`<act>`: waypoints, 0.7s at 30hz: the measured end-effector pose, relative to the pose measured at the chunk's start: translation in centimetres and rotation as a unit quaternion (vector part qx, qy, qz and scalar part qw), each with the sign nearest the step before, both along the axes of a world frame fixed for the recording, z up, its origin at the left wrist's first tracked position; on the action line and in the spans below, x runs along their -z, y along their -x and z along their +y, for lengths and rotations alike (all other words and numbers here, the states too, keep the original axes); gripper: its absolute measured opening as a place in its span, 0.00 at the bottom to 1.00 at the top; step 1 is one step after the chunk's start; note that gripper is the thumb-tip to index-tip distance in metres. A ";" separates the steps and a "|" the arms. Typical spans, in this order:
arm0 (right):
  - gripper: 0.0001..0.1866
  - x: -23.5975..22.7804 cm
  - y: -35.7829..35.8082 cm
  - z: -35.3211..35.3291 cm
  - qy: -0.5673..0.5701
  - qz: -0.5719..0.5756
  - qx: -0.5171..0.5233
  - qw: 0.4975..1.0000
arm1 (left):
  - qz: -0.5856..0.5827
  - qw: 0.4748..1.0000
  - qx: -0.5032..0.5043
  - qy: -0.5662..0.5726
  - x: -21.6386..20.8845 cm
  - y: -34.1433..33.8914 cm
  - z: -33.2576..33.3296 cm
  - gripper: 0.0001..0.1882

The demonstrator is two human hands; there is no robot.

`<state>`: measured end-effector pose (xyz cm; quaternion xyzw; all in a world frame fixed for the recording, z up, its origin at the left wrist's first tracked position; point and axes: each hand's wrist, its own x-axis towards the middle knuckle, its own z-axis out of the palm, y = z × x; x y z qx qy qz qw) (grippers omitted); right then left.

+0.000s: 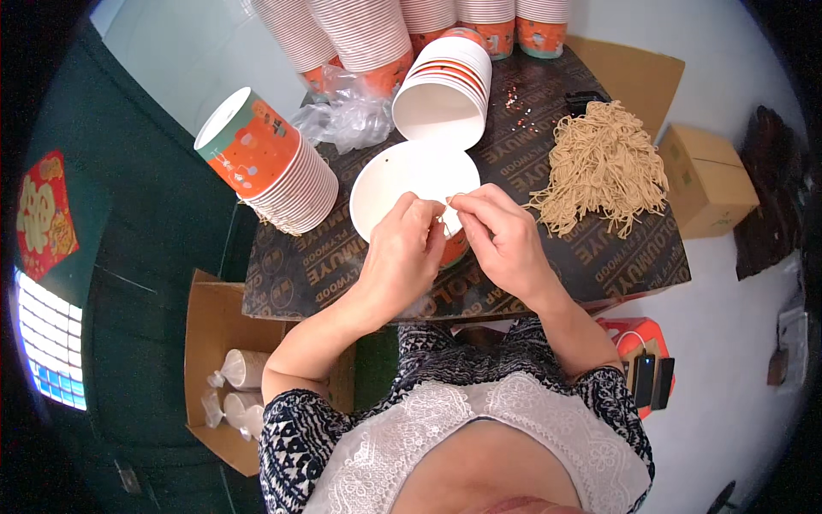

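A white paper bucket [385, 184] stands at the middle of the table, its mouth toward me and a bit of its orange outside showing below the rim. Over its near rim my left hand [401, 248] is closed in a pinch on a thin tan cord [444, 221]. Just to the right, my right hand [507, 244] also pinches at the cord, its fingertips almost meeting the left ones. Fingers hide most of the cord and how it meets the rim. Beyond lies a nested stack of paper buckets [445, 94] on its side, open end facing me.
A heap of tan cords [604, 171] covers the table's right side. At left leans an orange bucket stack [265, 158], cords along its lower rim. Tall stacks [364, 43] line the back beside a crumpled plastic bag [347, 111]. A cardboard box [227, 308] sits below left.
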<state>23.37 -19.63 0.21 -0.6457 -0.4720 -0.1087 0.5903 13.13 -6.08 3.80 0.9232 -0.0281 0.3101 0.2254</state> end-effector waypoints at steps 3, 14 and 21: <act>0.10 0.0 -0.2 -0.1 0.016 -0.015 -0.004 1.000 | 0.010 0.999 -0.017 -0.030 -0.2 0.1 -0.1 0.09; 0.09 -0.2 -0.7 -0.3 0.042 0.028 -0.094 0.994 | -0.013 0.998 0.013 -0.053 0.4 0.0 0.2 0.08; 0.04 0.0 0.3 0.0 0.008 -0.011 -0.030 0.999 | 0.080 0.988 0.015 0.130 0.2 0.4 0.5 0.05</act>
